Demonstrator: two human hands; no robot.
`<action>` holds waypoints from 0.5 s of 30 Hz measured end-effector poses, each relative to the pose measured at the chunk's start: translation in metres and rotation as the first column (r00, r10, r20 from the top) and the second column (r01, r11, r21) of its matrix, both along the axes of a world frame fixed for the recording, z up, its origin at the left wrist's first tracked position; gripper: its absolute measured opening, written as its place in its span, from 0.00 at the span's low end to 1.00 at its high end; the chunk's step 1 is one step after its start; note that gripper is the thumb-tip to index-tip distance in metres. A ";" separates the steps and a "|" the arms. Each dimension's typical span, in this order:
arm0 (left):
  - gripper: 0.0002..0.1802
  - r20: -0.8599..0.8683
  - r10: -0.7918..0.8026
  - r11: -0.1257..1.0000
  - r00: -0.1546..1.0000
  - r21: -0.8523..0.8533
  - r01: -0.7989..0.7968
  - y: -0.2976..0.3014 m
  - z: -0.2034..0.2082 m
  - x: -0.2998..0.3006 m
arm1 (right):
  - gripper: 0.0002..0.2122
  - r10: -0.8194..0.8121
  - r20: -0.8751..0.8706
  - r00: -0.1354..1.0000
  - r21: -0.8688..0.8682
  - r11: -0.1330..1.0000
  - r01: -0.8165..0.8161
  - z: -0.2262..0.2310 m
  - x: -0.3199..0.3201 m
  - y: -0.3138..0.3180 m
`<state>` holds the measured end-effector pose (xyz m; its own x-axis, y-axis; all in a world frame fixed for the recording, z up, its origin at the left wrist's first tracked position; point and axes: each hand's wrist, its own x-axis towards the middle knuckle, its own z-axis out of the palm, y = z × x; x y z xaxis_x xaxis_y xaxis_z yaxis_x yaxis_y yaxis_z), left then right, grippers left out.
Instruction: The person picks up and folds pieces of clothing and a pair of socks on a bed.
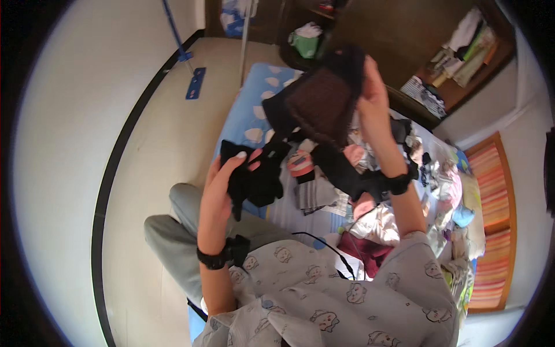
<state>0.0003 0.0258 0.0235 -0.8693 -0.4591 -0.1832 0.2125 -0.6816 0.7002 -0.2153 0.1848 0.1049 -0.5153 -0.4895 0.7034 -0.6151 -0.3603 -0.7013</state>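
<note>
Above one blue-patterned bed, your left hand closes thumb and fingers on one black garment, and your right hand grips one brown-panelled black cloth by its edge, though I cannot tell whether these two join.

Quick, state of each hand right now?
Left hand: closed, gripping black cloth.
Right hand: closed, gripping dark cloth with a brown panel by its edge.
</note>
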 end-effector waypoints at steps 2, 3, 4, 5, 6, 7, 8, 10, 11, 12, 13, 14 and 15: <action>0.17 0.117 0.005 0.998 0.993 -0.065 0.002 0.002 -0.003 0.001 | 0.28 0.051 0.031 0.998 -0.058 0.997 -0.049 -0.014 -0.002 -0.002; 0.15 0.193 0.016 0.992 0.981 -0.125 0.009 0.005 -0.003 -0.002 | 0.28 0.026 0.004 1.000 -0.013 1.000 -0.026 -0.014 -0.002 -0.002; 0.12 0.128 -0.035 0.991 0.991 -0.124 0.051 -0.003 -0.012 0.001 | 0.27 0.019 -0.019 1.000 0.023 1.000 -0.018 -0.015 0.003 -0.008; 0.09 0.067 -0.071 0.989 0.995 -0.127 0.079 -0.009 -0.019 0.008 | 0.27 0.003 -0.046 0.999 0.051 0.999 -0.001 -0.013 0.014 -0.017; 0.06 0.128 -0.027 0.994 0.991 -0.100 0.041 -0.006 -0.013 0.008 | 0.24 0.060 -0.002 0.998 0.055 0.997 -0.059 -0.020 0.014 -0.019; 0.06 0.138 -0.007 0.998 0.990 -0.059 0.015 -0.005 -0.015 0.006 | 0.21 0.111 0.041 0.993 0.054 0.992 -0.113 -0.025 0.014 -0.018; 0.07 0.123 0.003 0.996 0.992 -0.085 0.007 -0.004 -0.017 0.004 | 0.21 0.087 0.032 0.996 0.054 0.995 -0.088 -0.030 0.014 -0.019; 0.08 0.105 0.006 0.994 0.994 -0.111 0.005 -0.003 -0.020 -0.002 | 0.16 0.096 0.149 0.984 0.086 0.990 -0.110 -0.038 0.019 -0.020; 0.11 0.075 0.019 0.993 0.997 -0.114 -0.010 -0.003 -0.021 -0.002 | 0.16 0.093 0.148 0.985 0.086 0.991 -0.106 -0.034 0.026 -0.017; 0.15 0.046 0.033 0.993 0.998 -0.117 -0.027 -0.003 -0.021 -0.003 | 0.16 0.143 0.273 0.951 0.095 0.980 -0.174 -0.030 0.032 -0.014; 0.15 0.046 0.033 0.993 0.998 -0.118 -0.027 -0.001 -0.018 -0.005 | 0.16 0.189 0.393 0.900 0.094 0.965 -0.244 -0.025 0.038 -0.012; 0.17 -0.004 0.088 0.979 0.996 -0.185 -0.087 0.003 -0.010 -0.004 | 0.16 0.197 0.393 0.898 0.087 0.964 -0.250 -0.019 0.045 -0.012; 0.20 -0.057 0.138 0.958 0.989 -0.245 -0.148 0.006 -0.007 -0.003 | 0.16 0.211 0.409 0.888 0.087 0.960 -0.268 -0.018 0.047 -0.013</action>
